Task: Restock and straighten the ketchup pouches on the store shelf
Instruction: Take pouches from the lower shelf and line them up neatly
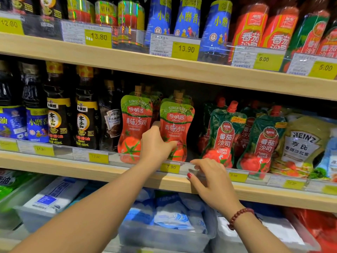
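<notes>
Two red ketchup pouches with green tops stand at the front of the middle shelf [109, 172]. The left ketchup pouch [134, 123] is upright, with more pouches behind it. My left hand [155, 145] grips the lower part of the right ketchup pouch [177, 123], thumb across its front. My right hand [209, 178] rests on the clear price rail [193, 166] at the shelf edge, fingers spread, holding no pouch. Between the red pouches and the dark green ketchup pouches [225, 136] to the right is a dark gap.
Sesame oil bottles [58, 115] and a Heinz bottle [113, 123] stand left of the pouches. A Heinz salad dressing pouch [302, 143] lies at the right. The upper shelf [164, 64] overhangs closely. Bins of white and blue bags [169, 212] sit below.
</notes>
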Demonstrator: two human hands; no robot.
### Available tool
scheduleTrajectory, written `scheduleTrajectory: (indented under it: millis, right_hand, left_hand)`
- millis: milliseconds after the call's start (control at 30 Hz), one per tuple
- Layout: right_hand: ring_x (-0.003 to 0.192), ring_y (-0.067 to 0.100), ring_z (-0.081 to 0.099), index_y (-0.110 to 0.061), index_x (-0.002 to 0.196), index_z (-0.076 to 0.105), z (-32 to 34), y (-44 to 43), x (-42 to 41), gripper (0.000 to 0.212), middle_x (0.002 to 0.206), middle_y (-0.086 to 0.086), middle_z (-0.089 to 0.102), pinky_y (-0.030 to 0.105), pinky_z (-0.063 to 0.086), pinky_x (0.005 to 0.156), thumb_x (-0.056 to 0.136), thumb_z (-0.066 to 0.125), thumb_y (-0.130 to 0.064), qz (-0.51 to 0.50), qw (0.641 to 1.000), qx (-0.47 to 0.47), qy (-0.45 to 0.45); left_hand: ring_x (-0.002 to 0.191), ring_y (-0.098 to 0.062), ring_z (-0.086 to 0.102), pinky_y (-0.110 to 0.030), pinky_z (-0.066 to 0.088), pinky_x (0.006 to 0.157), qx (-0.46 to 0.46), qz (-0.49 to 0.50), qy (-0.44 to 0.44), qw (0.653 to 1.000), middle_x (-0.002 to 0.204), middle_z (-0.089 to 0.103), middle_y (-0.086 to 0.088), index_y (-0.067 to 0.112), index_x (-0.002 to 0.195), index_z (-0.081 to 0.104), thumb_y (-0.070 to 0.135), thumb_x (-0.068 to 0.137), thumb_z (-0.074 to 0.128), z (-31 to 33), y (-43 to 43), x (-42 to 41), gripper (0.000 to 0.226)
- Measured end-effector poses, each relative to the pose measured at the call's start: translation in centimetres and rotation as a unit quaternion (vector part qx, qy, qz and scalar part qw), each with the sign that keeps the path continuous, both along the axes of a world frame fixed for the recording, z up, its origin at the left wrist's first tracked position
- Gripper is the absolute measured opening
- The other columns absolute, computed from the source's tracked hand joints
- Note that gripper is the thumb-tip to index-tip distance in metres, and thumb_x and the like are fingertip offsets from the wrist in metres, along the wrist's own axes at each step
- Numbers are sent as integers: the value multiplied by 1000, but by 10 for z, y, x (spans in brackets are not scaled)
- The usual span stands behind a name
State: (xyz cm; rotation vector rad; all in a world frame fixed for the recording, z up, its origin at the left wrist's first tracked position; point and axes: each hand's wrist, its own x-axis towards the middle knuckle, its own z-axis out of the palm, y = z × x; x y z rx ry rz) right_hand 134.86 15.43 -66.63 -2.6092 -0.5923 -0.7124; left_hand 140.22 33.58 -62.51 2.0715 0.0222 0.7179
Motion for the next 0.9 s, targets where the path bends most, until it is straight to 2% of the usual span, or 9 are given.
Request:
scheduleTrajectory:
  millis: [100, 200, 333, 467, 567, 667, 767, 833, 900]
  right_hand:
    - [93, 8, 48, -29, 116, 53, -1, -1, 1, 32, 97, -13, 55, 23, 30, 80, 86, 54, -41, 5, 1000, -1, -1]
    - [91, 9, 48, -28, 114, 54, -3, 0, 2, 31, 95, -12, 56, 24, 31, 80, 86, 55, -40, -1, 1000, 4, -9]
    - [91, 11, 48, -28, 113, 53, -4, 2, 2, 30, 95, -12, 55, 25, 30, 79, 86, 54, -40, -8, 1000, 2, -13]
    - [94, 11, 46, -29, 116, 51, -4, 2, 2, 32, 98, -14, 52, 25, 32, 82, 87, 52, -43, -5, 1000, 0, -6]
    - [96, 11, 45, -29, 118, 49, -3, 1, 2, 33, 99, -13, 51, 25, 33, 85, 88, 51, -43, 2, 1000, -8, -3]
    - [99, 10, 45, -29, 122, 47, 1, -5, 1, 36, 103, -12, 51, 24, 32, 87, 88, 50, -43, 23, 999, -28, 8]
    - [101, 10, 46, -28, 125, 48, 7, -17, 0, 39, 106, -10, 53, 24, 34, 88, 89, 51, -41, 36, 998, -57, 9]
    - [99, 11, 50, -25, 118, 54, 7, -30, -3, 32, 104, -9, 57, 26, 36, 86, 88, 55, -36, 27, 999, -29, -9]
    - [99, 12, 53, -23, 109, 59, 5, -44, -7, 23, 103, -8, 61, 27, 36, 84, 87, 59, -29, 15, 999, 11, -36]
  left_hand:
    - [65, -1, 47, -15, 31, 48, 3, 11, -11, 1000, 78, 49, 11, 20, 84, 44, 34, 63, 83, -3, 3, -1, 46]
    - [72, -12, 52, -19, 35, 52, 16, 13, -11, 1000, 85, 55, 4, 17, 89, 47, 32, 67, 81, -2, 5, -1, 44]
    - [79, -14, 53, -17, 36, 54, 18, -3, -13, 1000, 91, 57, 3, 15, 100, 49, 33, 69, 80, -4, 6, -3, 48]
    - [97, -19, 58, -30, 50, 77, 9, -12, -27, 1000, 108, 62, -3, 14, 117, 50, 35, 69, 80, -7, 5, -6, 60]
    - [101, -21, 57, -34, 50, 81, 16, -6, -41, 999, 110, 62, -5, 12, 116, 52, 36, 70, 79, -8, 4, -9, 58]
    - [98, -20, 54, -23, 42, 73, 37, 15, -54, 998, 105, 57, -4, 10, 111, 53, 35, 72, 77, -11, 3, -16, 52]
    - [105, -11, 48, -19, 41, 84, -3, 17, -119, 993, 112, 48, 2, 14, 120, 49, 27, 74, 77, -17, -1, -33, 55]
    - [101, -1, 46, -11, 40, 88, -23, -17, -191, 981, 112, 45, 5, 18, 122, 47, 23, 73, 78, -18, -12, -45, 57]
    - [98, 3, 47, -8, 39, 87, -4, -71, -208, 976, 109, 47, 5, 20, 119, 48, 24, 72, 78, -17, -31, -50, 55]
